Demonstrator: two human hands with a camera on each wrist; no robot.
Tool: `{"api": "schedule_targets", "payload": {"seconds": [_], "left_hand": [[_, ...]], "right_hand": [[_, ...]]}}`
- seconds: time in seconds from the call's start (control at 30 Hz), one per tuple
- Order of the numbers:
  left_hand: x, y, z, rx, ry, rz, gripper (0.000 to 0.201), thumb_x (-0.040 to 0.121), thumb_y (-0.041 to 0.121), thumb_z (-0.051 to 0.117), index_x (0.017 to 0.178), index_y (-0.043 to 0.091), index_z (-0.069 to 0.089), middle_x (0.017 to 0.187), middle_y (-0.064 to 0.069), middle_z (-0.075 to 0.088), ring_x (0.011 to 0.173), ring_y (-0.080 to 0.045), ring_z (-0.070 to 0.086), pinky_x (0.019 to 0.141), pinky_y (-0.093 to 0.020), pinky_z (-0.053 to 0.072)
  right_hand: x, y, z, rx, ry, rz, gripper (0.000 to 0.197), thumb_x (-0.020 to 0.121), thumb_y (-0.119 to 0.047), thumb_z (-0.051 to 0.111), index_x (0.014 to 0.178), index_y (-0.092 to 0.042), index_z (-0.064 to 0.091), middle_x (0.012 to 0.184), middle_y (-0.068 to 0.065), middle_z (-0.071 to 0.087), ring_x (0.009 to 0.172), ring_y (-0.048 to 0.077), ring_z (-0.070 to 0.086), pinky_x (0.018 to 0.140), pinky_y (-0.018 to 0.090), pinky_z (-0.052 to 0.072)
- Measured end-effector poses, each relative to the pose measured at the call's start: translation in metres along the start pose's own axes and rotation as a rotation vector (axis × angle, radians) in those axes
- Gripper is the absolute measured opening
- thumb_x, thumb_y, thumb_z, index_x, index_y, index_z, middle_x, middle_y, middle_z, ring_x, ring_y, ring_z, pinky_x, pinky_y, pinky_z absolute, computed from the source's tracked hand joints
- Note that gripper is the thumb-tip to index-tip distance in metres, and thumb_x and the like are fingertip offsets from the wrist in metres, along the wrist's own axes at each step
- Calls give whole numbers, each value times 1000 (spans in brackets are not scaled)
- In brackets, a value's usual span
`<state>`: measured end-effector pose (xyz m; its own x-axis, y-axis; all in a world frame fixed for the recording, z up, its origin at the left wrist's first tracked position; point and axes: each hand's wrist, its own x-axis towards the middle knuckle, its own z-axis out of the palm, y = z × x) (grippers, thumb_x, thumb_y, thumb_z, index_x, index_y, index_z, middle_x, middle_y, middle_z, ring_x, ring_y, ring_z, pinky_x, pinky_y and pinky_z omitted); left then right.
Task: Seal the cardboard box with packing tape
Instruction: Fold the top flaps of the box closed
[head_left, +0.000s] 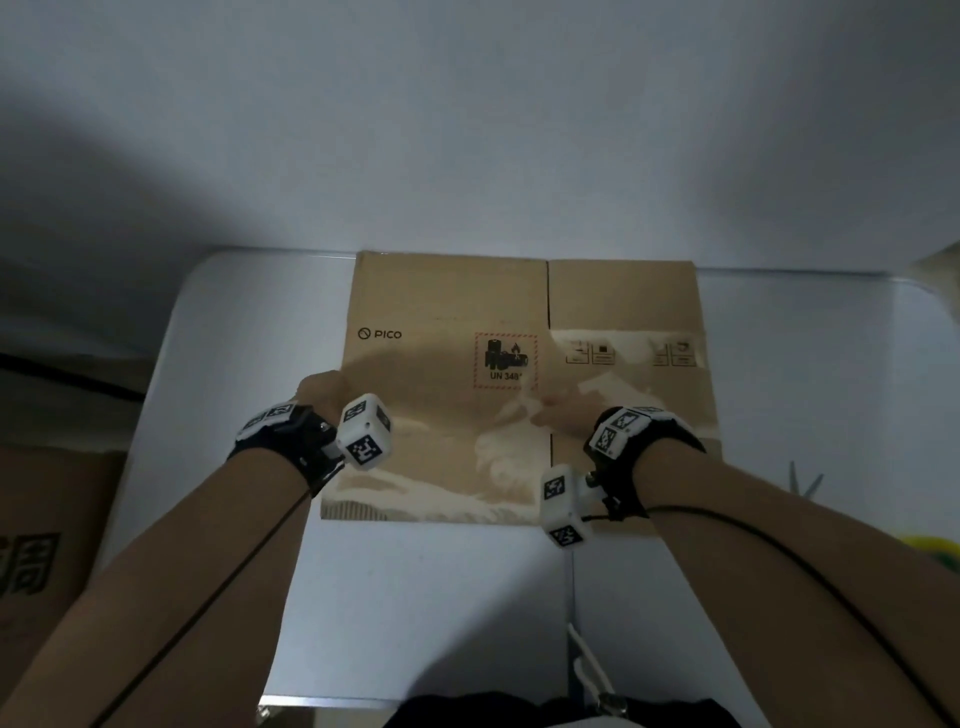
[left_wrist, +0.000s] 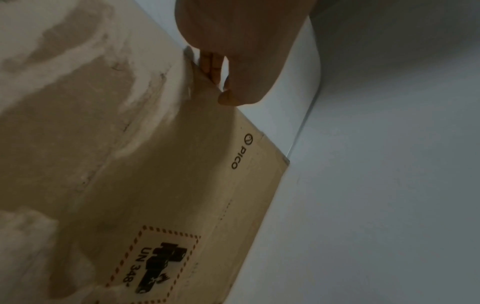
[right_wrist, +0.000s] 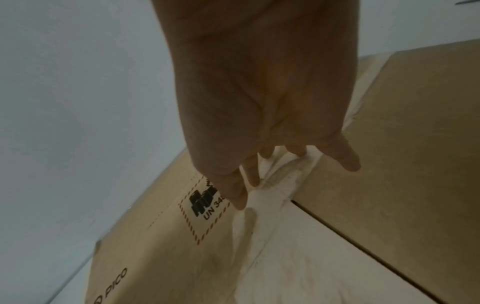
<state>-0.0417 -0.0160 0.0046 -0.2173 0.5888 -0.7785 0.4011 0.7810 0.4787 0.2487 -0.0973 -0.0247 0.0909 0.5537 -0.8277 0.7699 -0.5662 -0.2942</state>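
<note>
A person stands at a white table (head_left: 239, 332) with a cardboard box (head_left: 447, 312) lying on it, pushed up against the wall (head_left: 467, 130) at the table's far edge. The box's top shows the word PICO, a red-bordered battery label (head_left: 505, 361) and torn, pale patches where the paper surface has peeled. The left hand (head_left: 323, 391) is at the box's left edge; the left wrist view shows its fingers (left_wrist: 211, 65) curled down over that edge, gripping it. The right hand (head_left: 563, 418) lies on the box top near the seam (head_left: 548, 301) between the flaps, just below the battery label; the right wrist view shows its fingers (right_wrist: 349, 158) straight and slightly spread, tips touching the torn cardboard. Both wrists wear black straps with white marker cubes (head_left: 364, 431). Scissors (head_left: 804, 480) lie on the table right of the box. A second carton (head_left: 47, 545) stands left of the table.
</note>
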Motion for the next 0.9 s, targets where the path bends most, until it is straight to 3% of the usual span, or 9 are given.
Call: {"api": "schedule_targets", "payload": {"seconds": [0.17, 0.23, 0.27, 0.33, 0.43, 0.57, 0.7, 0.8, 0.9], "left_hand": [[-26, 5, -7, -24, -26, -21, 27, 99, 6, 41, 73, 5, 50, 68, -9, 46, 48, -20, 46, 32, -13, 35], [-40, 9, -11, -61, -89, -2, 23, 100, 15, 45, 105, -4, 57, 89, -13, 58, 54, -16, 54, 43, -19, 43], [-38, 7, -13, -14, -92, 17, 34, 100, 22, 47, 126, -1, 51, 106, -13, 58, 63, -14, 54, 50, -23, 45], [-49, 8, -14, 46, -114, 23, 49, 101, 32, 46, 142, 7, 35, 129, -12, 51, 73, -13, 52, 54, -24, 41], [-64, 2, -16, 76, -148, 36, 42, 103, 27, 42, 136, 2, 40, 129, -10, 54, 82, -19, 58, 64, -24, 46], [-79, 4, -21, 9, -100, 103, 26, 101, 23, 45, 112, 3, 59, 122, -17, 62, 107, -35, 62, 97, -49, 50], [-98, 15, -28, -74, -98, 166, 28, 102, 18, 45, 112, -4, 59, 101, -15, 67, 91, -32, 65, 87, -46, 53], [-123, 21, -32, -161, -132, 141, 34, 102, 20, 45, 120, -6, 56, 114, -24, 64, 95, -38, 63, 90, -50, 51], [-149, 24, -30, -168, -136, 187, 25, 101, 16, 46, 104, -7, 56, 88, -21, 61, 72, -33, 59, 58, -36, 54]], "right_hand": [[-7, 0, 9, 112, -27, 7, 73, 87, -35, 58, 150, -20, 26, 159, 9, 9, 146, 32, 10, 119, 47, 10], [-8, 0, 11, 113, -23, 18, 69, 90, -32, 56, 149, -17, 26, 159, 9, 9, 146, 32, 9, 119, 47, 10], [-15, -3, 9, 99, -29, 14, 66, 92, -30, 54, 150, -17, 25, 159, 10, 8, 146, 33, 8, 119, 47, 9], [-13, 0, 9, 110, -28, -15, 66, 94, -31, 51, 151, -19, 20, 159, 10, 5, 146, 33, 7, 119, 48, 8], [-21, 2, 16, 99, 11, 5, 64, 95, -30, 50, 150, -16, 23, 158, 9, 15, 145, 32, 12, 118, 46, 13], [-14, 17, 24, 172, 161, -23, 69, 77, -31, 60, 141, -18, 37, 149, 13, 33, 134, 32, 36, 108, 46, 37], [-64, 16, -3, 376, 346, 7, 57, 89, -16, 54, 142, -10, 36, 148, 16, 32, 135, 33, 34, 112, 41, 32], [-87, 28, -25, 504, 575, -22, 51, 88, -14, 54, 137, -10, 44, 143, 15, 40, 130, 32, 42, 107, 37, 38], [-123, 37, -40, 554, 773, -33, 42, 88, -12, 55, 130, -12, 49, 134, 13, 51, 119, 32, 51, 98, 36, 42]]}}
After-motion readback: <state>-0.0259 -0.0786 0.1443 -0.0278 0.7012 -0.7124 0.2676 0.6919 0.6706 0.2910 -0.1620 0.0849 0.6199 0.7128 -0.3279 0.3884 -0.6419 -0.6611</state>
